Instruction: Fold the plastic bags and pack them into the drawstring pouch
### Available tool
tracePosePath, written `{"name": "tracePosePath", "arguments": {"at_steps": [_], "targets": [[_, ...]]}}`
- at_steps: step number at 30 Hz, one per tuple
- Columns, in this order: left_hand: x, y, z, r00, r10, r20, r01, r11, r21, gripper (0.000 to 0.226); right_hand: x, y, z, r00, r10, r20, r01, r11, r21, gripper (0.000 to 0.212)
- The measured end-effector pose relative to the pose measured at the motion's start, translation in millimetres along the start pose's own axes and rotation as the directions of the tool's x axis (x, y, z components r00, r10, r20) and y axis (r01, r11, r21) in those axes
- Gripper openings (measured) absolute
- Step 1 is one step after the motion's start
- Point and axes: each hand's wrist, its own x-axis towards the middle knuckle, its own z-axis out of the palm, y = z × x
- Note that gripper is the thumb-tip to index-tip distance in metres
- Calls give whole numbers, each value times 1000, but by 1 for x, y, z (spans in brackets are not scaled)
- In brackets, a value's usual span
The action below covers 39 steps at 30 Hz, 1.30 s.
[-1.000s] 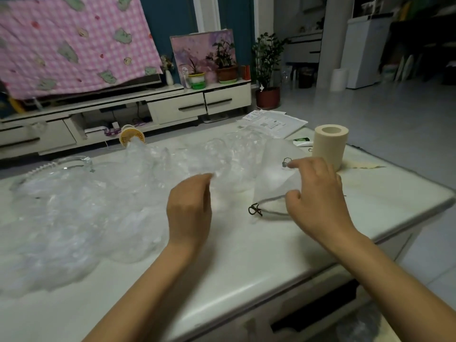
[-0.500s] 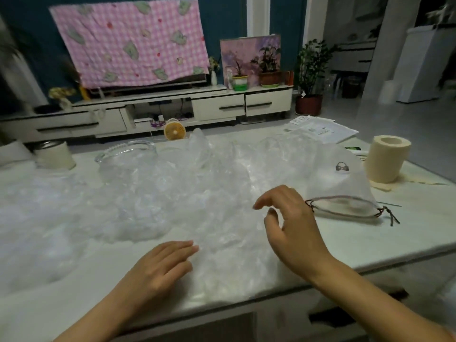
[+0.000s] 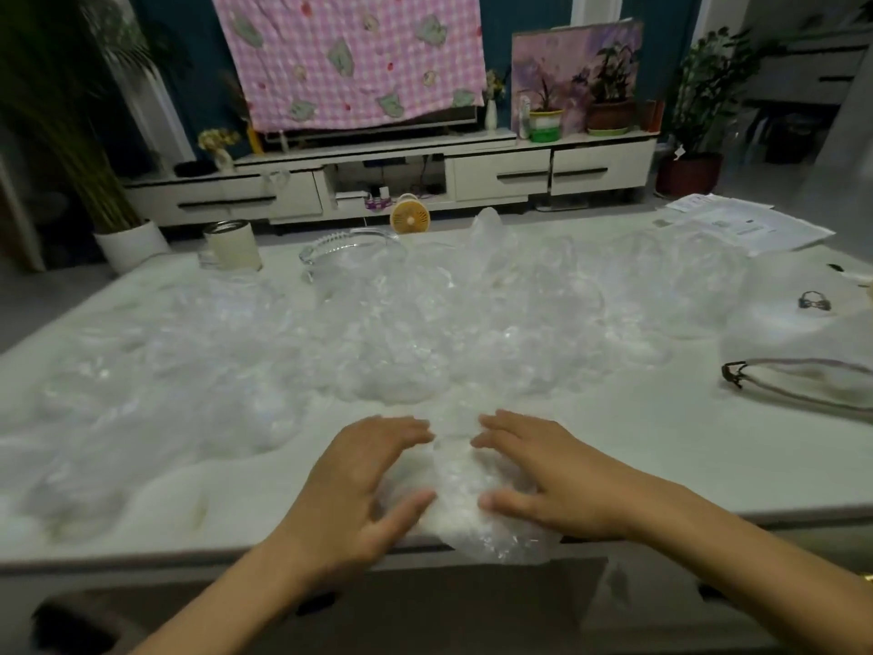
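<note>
- The left hand (image 3: 363, 484) lies palm down at the lower middle of the frame, fingers spread and a little curved, pressing on the left side of a clear plastic bag (image 3: 465, 494); it does not close around the bag
- The right hand (image 3: 543, 479) lies the same way just beside it, fingers spread, pressing on the right side of the same bag; only a narrow strip of plastic shows between the two hands
- This bag lies at the near edge of the tabletop (image 3: 661, 446), and its lower end hangs a little over the edge
- Behind the hands a big heap of crumpled plastic bags (image 3: 378, 342) covers most of the tabletop, from the left edge of the frame to the middle right
- The drawstring pouch (image 3: 803, 371) lies at the right edge of the frame, well apart from the hands; it is white, its mouth with a dark cord points to the left, and a small dark bow sits on its upper part
- At the upper right of the tabletop lie some printed papers (image 3: 741, 226)
- At the far side of the tabletop, upper left of the middle, stands a glass jar (image 3: 234, 245), and near it a clear glass dish (image 3: 349, 250), partly behind the heap
- On the floor past the tabletop stands a small orange fan (image 3: 410, 218), in front of a long white TV cabinet (image 3: 500, 174)
- Over the cabinet hangs a pink checked cloth (image 3: 349, 54); a painting (image 3: 576, 73) and potted plants stand at the upper right
</note>
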Motion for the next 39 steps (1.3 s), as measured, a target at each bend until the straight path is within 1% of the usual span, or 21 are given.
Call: {"name": "tracePosePath", "arguments": {"at_steps": [3,5,8,10,11,13,15,16,19,22,23,25,27,29,31,32,33,34,35,37,39], "targets": [[-4,19,19,943,231,238,-278,943,186,69,4,0,-5,981,96,-172,-51,967,248,36],[-2,18,30,916,293,276,-366,890,272,48,5,4,-12,958,182,-221,-79,910,407,28],[2,29,18,993,100,59,-98,995,-33,15,-2,14,-30,954,226,-195,-42,748,663,33],[6,41,6,985,-172,21,168,918,-359,19,-13,20,-47,985,112,-130,34,619,785,37],[9,47,0,962,-272,18,244,831,-500,24,-18,22,-53,996,45,-81,37,610,792,50],[17,54,-10,903,-430,-4,322,681,-657,21,-22,22,-54,1000,14,-1,-9,701,713,63],[25,56,-18,847,-532,3,386,610,-692,20,-19,22,-44,996,84,-21,-53,789,613,43],[27,55,-22,830,-558,13,404,584,-704,20,-16,22,-40,991,126,-51,-67,778,625,26],[30,51,-30,759,-648,63,443,443,-780,20,-9,22,-40,958,261,-116,-58,575,816,4],[35,46,-29,661,-734,159,492,262,-830,21,1,20,-48,894,435,-103,1,227,974,4],[37,44,-25,632,-754,179,525,247,-814,21,7,19,-47,858,502,-109,-5,220,975,5],[36,37,-12,579,-798,166,641,320,-698,19,19,22,-38,774,603,-196,-84,404,911,6],[33,33,-3,542,-816,201,755,368,-542,17,31,29,-28,735,591,-333,-175,639,749,14],[29,35,-4,526,-799,293,838,426,-341,20,39,40,-20,794,484,-367,-259,816,516,26],[25,37,-14,539,-795,278,827,563,8,36,47,46,-19,872,372,-318,-280,912,299,33],[25,37,-19,587,-795,156,768,607,202,43,52,47,-21,900,320,-295,-249,934,255,34],[28,39,-23,696,-717,-29,685,652,326,44,57,48,-23,920,278,-276,-207,943,261,33],[33,42,-25,809,-560,-177,584,733,350,41,61,47,-26,934,241,-263,-163,944,287,32],[40,44,-24,896,-391,-211,442,831,337,37,65,45,-27,945,211,-249,-130,944,304,32],[54,42,-10,988,-155,15,144,946,291,44,69,43,-30,951,190,-242,-114,948,297,39],[55,36,12,929,-202,311,100,944,314,49,67,42,-38,904,245,-350,-141,944,298,40]]}}
